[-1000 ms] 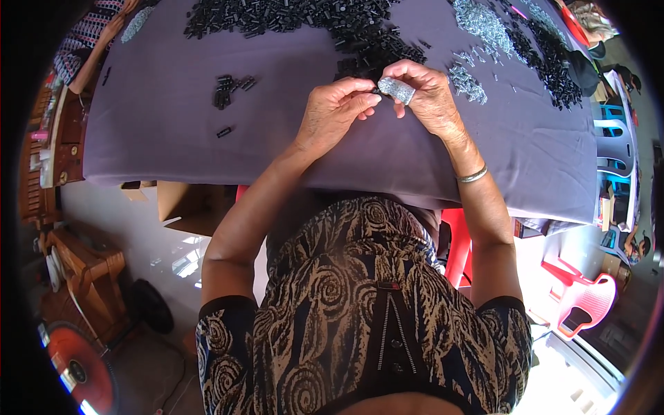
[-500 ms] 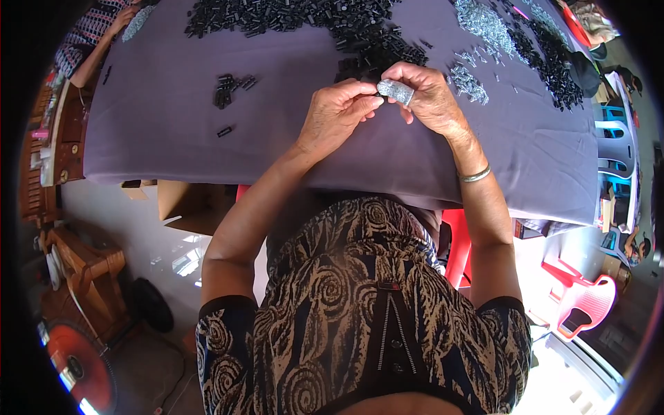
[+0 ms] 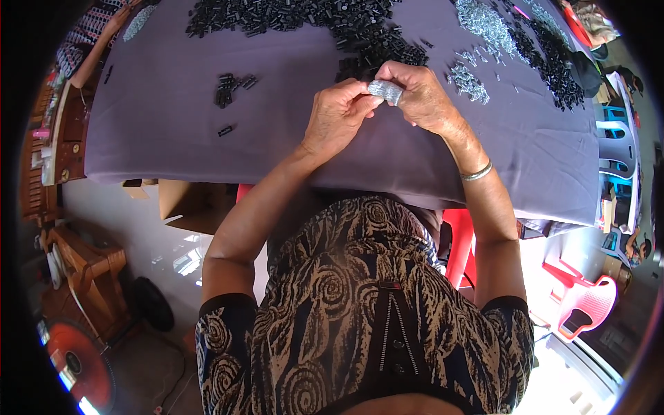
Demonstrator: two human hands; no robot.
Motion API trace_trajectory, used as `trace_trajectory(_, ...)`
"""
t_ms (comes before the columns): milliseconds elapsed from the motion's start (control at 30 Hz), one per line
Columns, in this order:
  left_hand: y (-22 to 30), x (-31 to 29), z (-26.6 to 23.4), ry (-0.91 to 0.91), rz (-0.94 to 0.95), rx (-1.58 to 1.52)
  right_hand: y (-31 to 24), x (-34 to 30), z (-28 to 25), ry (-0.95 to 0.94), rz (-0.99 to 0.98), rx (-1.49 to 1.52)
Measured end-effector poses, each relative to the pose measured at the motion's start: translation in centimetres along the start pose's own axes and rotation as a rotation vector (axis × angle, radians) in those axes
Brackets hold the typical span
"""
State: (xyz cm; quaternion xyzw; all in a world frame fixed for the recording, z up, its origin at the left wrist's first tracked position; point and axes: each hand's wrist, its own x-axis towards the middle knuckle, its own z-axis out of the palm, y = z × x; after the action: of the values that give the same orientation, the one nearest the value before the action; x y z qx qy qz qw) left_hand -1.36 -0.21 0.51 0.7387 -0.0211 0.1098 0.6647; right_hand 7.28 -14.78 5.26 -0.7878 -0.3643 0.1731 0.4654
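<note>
Above the cloth, just in front of the black pile, my two hands meet at the fingertips. My left hand (image 3: pixel 337 114) is closed in a pinch, thumb against forefinger. From the other side my right hand (image 3: pixel 423 99) presses in, fingers curled, with a silvery wrap (image 3: pixel 385 91) that seems to cover its thumb. Whatever small piece sits between the fingertips is hidden. Behind the hands spreads a large pile of small black cylindrical parts (image 3: pixel 366 41). A little group of the same black parts (image 3: pixel 225 90) lies to the left, with a single black part (image 3: pixel 225 130) nearer me.
Small shiny metal pieces (image 3: pixel 469 84) lie right of my hands, with a bigger metal heap (image 3: pixel 484 24) behind and more black parts (image 3: pixel 553 76) at far right. A purple-grey cloth (image 3: pixel 159 138) covers the table. Another person's arm (image 3: pixel 97 55) reaches in at the far left.
My right hand has shifted slightly left and turned, bringing its silver-wrapped thumb against my left fingertips. A dark bit seen between the fingertips earlier is now covered. The piles look the same.
</note>
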Motion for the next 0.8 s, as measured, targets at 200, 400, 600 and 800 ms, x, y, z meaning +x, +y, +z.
trace_trajectory(200,0.0,0.7,-0.6,-0.015,-0.123,-0.129,0.8,0.6,0.5,-0.004,0.136,0.180)
trace_trajectory(400,0.1,0.5,-1.0,-0.037,-0.164,-0.329,1.3,0.3,0.5,-0.056,0.123,0.429)
trace_trajectory(600,0.0,0.5,-1.2,-0.061,-0.145,-0.357,1.5,0.1,0.1,-0.090,0.168,0.623)
trace_trajectory(800,0.2,0.6,-1.5,-0.088,-0.176,-0.323,1.9,0.1,-0.3,-0.029,0.171,0.704)
